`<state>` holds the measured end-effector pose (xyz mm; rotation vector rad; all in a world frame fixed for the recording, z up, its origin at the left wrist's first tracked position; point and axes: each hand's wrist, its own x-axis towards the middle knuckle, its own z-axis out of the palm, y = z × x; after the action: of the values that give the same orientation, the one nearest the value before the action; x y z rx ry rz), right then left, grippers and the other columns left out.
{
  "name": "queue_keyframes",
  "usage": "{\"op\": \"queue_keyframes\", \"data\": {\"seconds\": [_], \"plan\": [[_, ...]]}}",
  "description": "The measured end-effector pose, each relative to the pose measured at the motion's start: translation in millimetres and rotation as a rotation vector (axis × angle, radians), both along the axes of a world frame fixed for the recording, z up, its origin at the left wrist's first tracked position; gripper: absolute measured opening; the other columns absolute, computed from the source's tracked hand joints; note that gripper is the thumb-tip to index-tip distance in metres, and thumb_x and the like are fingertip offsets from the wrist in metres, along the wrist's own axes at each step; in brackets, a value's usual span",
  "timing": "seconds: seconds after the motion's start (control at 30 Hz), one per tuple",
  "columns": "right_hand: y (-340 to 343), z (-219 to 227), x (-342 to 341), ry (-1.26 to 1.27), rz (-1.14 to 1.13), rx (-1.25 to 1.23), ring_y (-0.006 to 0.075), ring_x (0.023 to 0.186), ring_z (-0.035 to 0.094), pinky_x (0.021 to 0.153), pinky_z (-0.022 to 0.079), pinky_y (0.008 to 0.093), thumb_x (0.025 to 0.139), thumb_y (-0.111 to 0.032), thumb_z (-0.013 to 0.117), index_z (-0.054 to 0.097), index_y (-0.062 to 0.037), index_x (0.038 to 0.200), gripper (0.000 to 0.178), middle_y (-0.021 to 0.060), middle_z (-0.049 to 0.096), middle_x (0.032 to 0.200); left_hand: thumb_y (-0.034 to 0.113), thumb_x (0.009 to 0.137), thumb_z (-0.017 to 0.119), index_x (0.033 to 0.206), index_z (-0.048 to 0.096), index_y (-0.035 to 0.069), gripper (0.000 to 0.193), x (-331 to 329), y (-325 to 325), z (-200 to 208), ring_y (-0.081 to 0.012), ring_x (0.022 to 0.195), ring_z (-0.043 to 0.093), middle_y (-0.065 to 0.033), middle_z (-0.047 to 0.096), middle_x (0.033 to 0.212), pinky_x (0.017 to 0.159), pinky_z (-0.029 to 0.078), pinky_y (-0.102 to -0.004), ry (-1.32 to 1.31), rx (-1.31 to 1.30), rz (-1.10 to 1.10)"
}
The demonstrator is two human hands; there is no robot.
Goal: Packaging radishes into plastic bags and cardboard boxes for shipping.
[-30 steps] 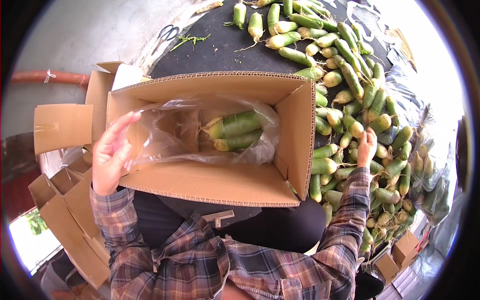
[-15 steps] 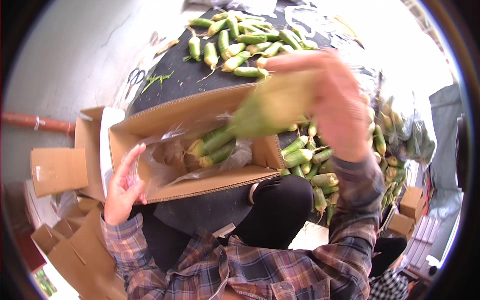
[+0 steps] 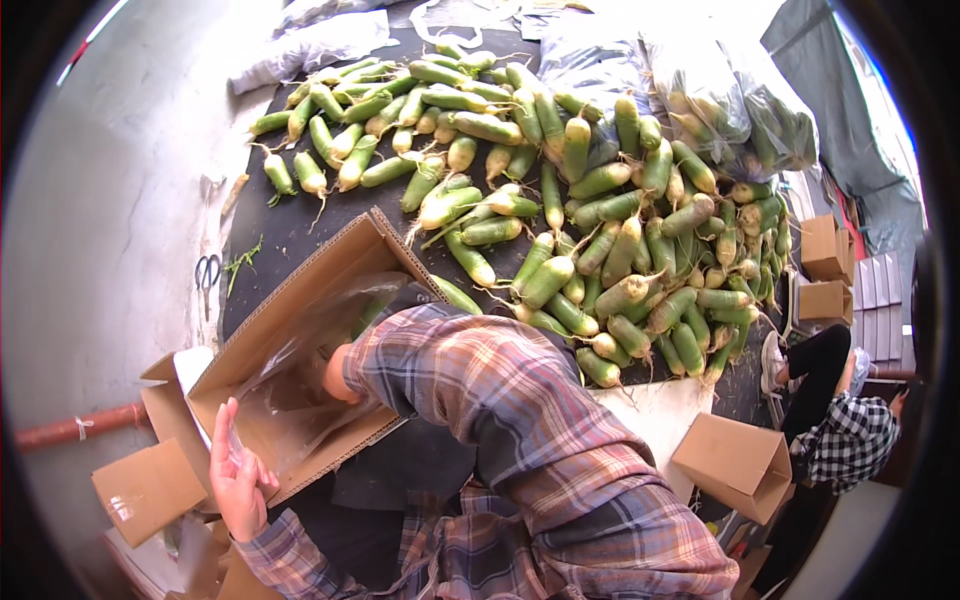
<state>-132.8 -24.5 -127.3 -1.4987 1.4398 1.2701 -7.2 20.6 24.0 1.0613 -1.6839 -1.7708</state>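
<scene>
Green radishes lie heaped across a dark sheet beyond and to the right of an open cardboard box, and a patch of green inside the box, partly covered by the right sleeve, appears to be another of them. A clear plastic liner hangs inside the box, loose and creased. The right hand is down in the box, mostly hidden by the sleeve and the liner, so I cannot tell whether its fingers are spread or closed around anything. The left hand is at the near left end of the box, its fingers mostly extended and loosely apart beside the liner's edge; whether they press on the film is unclear.

Judging from how things lie, the packing looks to be at an early stage: the box is open, the liner is in place, and the visible part of it shows little filling, though its depths are hidden. Most of the radishes in sight are outside, loose on the sheet, while some filled plastic bags stand at its far right edge
</scene>
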Motion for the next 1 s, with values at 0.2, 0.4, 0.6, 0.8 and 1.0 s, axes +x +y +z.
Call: {"op": "queue_keyframes", "data": {"seconds": [0.2,0.4,0.6,0.8,1.0], "plan": [[27,63,-53,-0.697,0.119,-0.350,0.0306,0.100,0.060,0.088,0.044,0.0420,0.079,-0.035,0.060,0.069,-0.0035,0.100,0.039,0.0152,0.066,0.102,-0.002,0.085,0.046,0.142,0.027,0.001,0.060,-3,-6,-1,-0.0023,0.051,0.039,-0.0125,0.026,0.149,0.051,0.043,-0.0178,-0.013,0.004,0.027],[71,155,-116,-1.281,-0.013,-0.744,0.0325,0.081,0.064,0.074,0.049,0.0421,0.077,-0.028,0.061,0.068,-0.0019,0.087,0.029,0.0180,0.066,0.084,0.000,0.087,0.047,0.142,0.027,0.001,0.059,-4,-12,-6,-0.0021,0.051,0.039,-0.0133,0.025,0.149,0.049,0.041,-0.0158,-0.058,-0.003,0.053],[125,127,-291,-1.286,-0.871,-1.351,0.0151,0.070,0.059,0.066,0.048,0.0300,0.086,-0.019,0.060,0.064,-0.0018,0.092,0.018,0.0089,0.062,0.076,-0.004,0.085,0.044,0.141,0.027,-0.001,0.059,-3,-13,-5,-0.0017,0.050,0.038,-0.0142,0.028,0.148,0.047,0.042,-0.0151,-0.059,-0.003,0.141],[239,-75,-464,-0.514,-1.943,-1.446,0.0127,0.066,0.060,0.055,0.048,0.0269,0.083,-0.019,0.061,0.064,0.0003,0.095,0.023,0.0063,0.065,0.080,-0.001,0.086,0.047,0.141,0.026,-0.002,0.059,-6,-18,-14,-0.0013,0.049,0.038,-0.0160,0.027,0.148,0.046,0.041,-0.0149,-0.061,-0.018,0.154],[320,-144,-571,-0.061,-2.430,-1.616,0.0218,0.103,0.052,0.077,0.047,0.0392,0.081,-0.033,0.065,0.051,-0.0055,0.123,0.052,0.0073,0.056,0.118,0.003,0.088,0.048,0.142,0.026,-0.002,0.058,0,-21,-21,-0.0015,0.048,0.038,-0.0170,0.025,0.149,0.045,0.040,-0.0145,-0.065,-0.072,0.194]]}}
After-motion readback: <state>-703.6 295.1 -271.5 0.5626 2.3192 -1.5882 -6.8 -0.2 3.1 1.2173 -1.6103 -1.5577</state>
